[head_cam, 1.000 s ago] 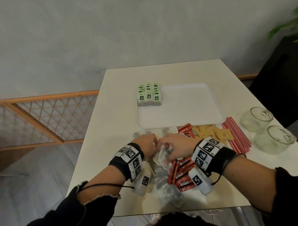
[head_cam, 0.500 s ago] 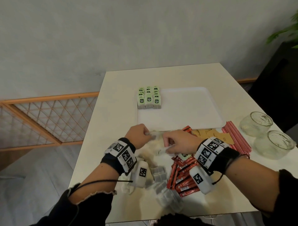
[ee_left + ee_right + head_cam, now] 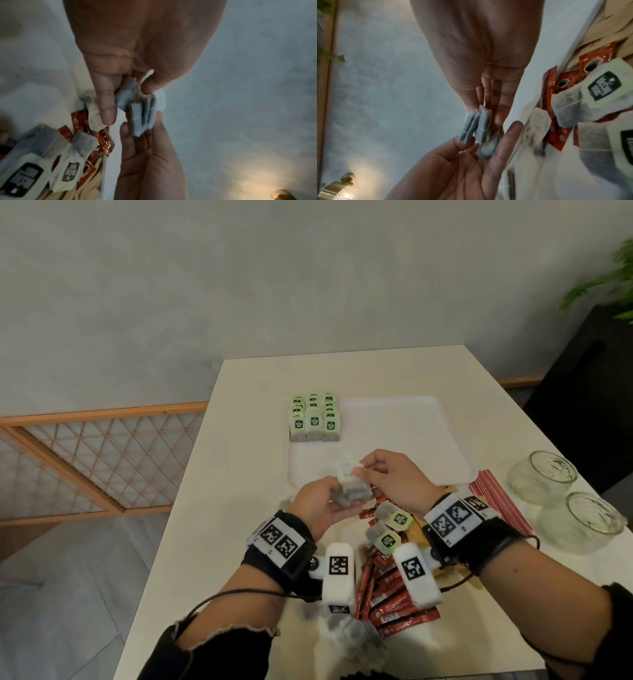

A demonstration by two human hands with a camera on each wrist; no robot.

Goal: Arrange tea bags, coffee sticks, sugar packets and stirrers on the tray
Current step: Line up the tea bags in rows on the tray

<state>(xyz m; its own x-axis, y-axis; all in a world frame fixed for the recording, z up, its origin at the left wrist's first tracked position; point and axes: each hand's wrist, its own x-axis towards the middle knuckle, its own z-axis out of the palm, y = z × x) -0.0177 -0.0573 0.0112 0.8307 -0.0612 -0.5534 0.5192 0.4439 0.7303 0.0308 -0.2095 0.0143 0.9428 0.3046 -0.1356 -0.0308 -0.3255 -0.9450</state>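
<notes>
Both hands, left (image 3: 317, 505) and right (image 3: 394, 479), pinch a tea bag bundle (image 3: 351, 486), its long axis pointing toward the tray (image 3: 428, 440).

Dim, soft indoor light; wrist views blurred, perhaps lamp glare low.

Both hands meet above the table's near half — the left hand (image 3: 317, 505) palm-up, fingers loosely curled beneath a small bundle of tea bags (image 3: 351, 486), the right hand (image 3: 394, 477) pinching the bundle's top between thumb and fingertips (image 3: 501, 108). Both forearms reach forward — each wrist in a black strap with checkered markers.
</notes>
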